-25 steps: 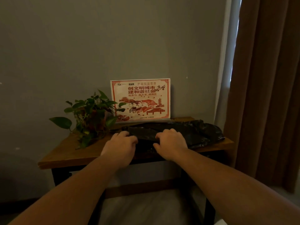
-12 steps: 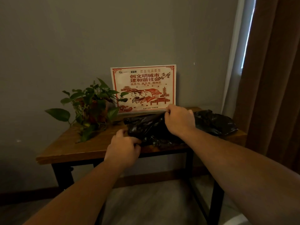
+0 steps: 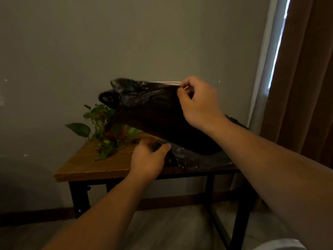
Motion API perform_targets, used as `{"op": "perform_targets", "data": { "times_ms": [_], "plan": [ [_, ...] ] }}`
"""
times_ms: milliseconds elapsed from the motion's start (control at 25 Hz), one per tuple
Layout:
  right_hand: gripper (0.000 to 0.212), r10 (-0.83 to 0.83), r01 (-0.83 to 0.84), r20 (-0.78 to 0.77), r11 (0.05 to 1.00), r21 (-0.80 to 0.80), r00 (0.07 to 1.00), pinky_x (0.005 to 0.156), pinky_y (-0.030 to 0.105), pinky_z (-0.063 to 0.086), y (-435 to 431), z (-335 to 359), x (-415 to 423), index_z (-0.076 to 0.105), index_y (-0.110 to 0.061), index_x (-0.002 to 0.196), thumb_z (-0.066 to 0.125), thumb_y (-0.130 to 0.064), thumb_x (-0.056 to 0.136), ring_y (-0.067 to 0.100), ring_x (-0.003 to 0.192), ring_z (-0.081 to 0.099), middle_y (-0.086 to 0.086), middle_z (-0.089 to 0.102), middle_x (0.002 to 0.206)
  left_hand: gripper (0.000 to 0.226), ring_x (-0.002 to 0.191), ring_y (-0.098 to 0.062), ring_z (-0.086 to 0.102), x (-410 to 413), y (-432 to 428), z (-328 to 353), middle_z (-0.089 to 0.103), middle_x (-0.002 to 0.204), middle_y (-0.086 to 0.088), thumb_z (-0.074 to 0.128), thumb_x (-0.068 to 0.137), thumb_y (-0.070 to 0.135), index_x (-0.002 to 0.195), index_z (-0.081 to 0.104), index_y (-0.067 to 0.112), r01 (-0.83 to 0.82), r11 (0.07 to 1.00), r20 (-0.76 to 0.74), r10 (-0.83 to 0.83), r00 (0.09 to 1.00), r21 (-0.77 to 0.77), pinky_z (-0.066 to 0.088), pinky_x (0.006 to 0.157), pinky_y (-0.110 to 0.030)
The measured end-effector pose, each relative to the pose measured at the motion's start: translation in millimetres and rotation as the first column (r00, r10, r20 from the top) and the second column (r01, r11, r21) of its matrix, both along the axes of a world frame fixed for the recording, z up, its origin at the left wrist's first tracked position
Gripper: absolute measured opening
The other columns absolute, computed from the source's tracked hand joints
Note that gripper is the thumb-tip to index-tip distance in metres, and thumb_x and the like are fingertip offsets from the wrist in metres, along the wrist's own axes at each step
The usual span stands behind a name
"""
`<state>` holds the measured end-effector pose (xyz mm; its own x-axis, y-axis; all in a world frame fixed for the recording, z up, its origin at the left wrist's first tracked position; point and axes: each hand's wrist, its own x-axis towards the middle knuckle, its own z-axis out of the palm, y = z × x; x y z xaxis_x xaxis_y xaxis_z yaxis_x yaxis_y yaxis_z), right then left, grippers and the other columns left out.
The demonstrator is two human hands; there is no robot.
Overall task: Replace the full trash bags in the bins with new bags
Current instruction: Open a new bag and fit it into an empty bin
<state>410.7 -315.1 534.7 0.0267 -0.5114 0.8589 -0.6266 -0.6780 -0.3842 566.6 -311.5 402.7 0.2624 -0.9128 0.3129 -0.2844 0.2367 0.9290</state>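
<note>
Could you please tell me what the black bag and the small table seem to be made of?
The black bag looks like thin plastic film: glossy crinkled highlights, limp drape from the right hand. The tabletop appears wood or wood-look board: brown, streaky grain, matte. The table frame seems black-painted metal, given slim square legs; dim light leaves that open.
</note>
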Motion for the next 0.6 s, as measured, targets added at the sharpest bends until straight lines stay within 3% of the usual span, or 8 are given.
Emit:
{"op": "perform_targets", "data": {
  "times_ms": [80,120,200,280,360,440,560,600],
  "plan": [
    [0.012,0.078,-0.079,-0.01,0.997,-0.023,0.997,0.059,0.007,0.039,24,11,11,0.062,-0.034,0.091,0.061,-0.028,0.101,-0.006,0.069,0.061,-0.016,0.064,0.072,0.073,0.102,-0.004,0.064,8,17,9,0.064,0.118,0.02,0.09,0.068,0.055,0.126,0.045,0.046,0.091,0.996,-0.337,-0.09,0.937,-0.014,0.057,0.085,-0.034],
    [0.012,0.115,-0.115,-0.009,0.993,-0.028,0.993,0.058,0.007,0.04,35,16,16,0.063,-0.033,0.091,0.061,-0.027,0.1,-0.004,0.067,0.061,-0.016,0.064,0.071,0.076,0.098,-0.001,0.066,15,26,13,0.066,0.115,0.022,0.092,0.068,0.052,0.125,0.042,0.049,0.134,0.99,-0.429,-0.141,0.892,-0.046,0.056,0.079,-0.029],
    [0.013,0.182,-0.182,0.002,0.983,-0.017,0.983,0.054,0.01,0.04,55,25,24,0.064,-0.034,0.089,0.062,-0.027,0.101,-0.002,0.06,0.059,-0.018,0.064,0.065,0.054,0.095,-0.001,0.071,33,47,16,0.075,0.105,0.025,0.09,0.078,0.042,0.116,0.052,0.05,0.181,0.975,-0.505,-0.221,0.834,-0.127,0.054,0.077,-0.027],
    [0.016,0.219,-0.219,0.04,0.976,0.014,0.975,0.05,0.015,0.038,70,31,27,0.063,-0.032,0.088,0.061,-0.026,0.102,0.0,0.05,0.054,-0.019,0.059,0.055,0.034,0.107,-0.011,0.074,51,73,18,0.078,0.112,0.019,0.08,0.09,0.027,0.117,0.065,0.044,0.212,0.957,-0.549,-0.288,0.785,-0.199,0.057,0.087,-0.035],
    [0.018,0.215,-0.224,0.125,0.972,0.062,0.969,0.047,0.017,0.037,79,31,29,0.063,-0.027,0.086,0.06,-0.023,0.103,0.0,0.044,0.048,-0.018,0.055,0.048,0.029,0.108,-0.02,0.076,69,106,20,0.078,0.118,0.005,0.071,0.097,0.02,0.122,0.068,0.034,0.213,0.942,-0.556,-0.325,0.765,-0.259,0.061,0.082,-0.037],
    [0.018,0.158,-0.191,0.217,0.972,0.138,0.963,0.046,0.012,0.038,88,26,31,0.068,-0.024,0.085,0.062,-0.022,0.102,-0.001,0.047,0.055,-0.019,0.06,0.05,0.026,0.1,-0.02,0.078,83,145,23,0.079,0.112,0.002,0.069,0.099,0.02,0.121,0.067,0.034,0.168,0.945,-0.492,-0.293,0.82,-0.282,0.064,0.072,-0.035],
    [0.019,0.101,-0.2,0.295,0.923,0.329,0.95,0.05,0.008,0.046,106,9,40,0.076,-0.029,0.091,0.062,-0.022,0.102,-0.002,0.074,0.069,-0.021,0.074,0.074,0.006,0.09,-0.031,0.075,103,205,21,0.075,0.096,-0.009,0.072,0.095,0.028,0.098,0.07,0.023,0.102,0.954,-0.294,-0.187,0.937,-0.283,0.067,0.071,-0.046],
    [0.021,0.081,-0.205,0.317,0.901,0.382,0.945,0.055,0.008,0.049,114,1,44,0.076,-0.031,0.093,0.06,-0.022,0.102,0.0,0.082,0.069,-0.019,0.075,0.083,0.014,0.089,-0.037,0.072,109,222,18,0.072,0.094,-0.015,0.074,0.092,0.031,0.093,0.068,0.018,0.095,0.959,-0.249,-0.164,0.955,-0.267,0.066,0.071,-0.052]
  ]
}}
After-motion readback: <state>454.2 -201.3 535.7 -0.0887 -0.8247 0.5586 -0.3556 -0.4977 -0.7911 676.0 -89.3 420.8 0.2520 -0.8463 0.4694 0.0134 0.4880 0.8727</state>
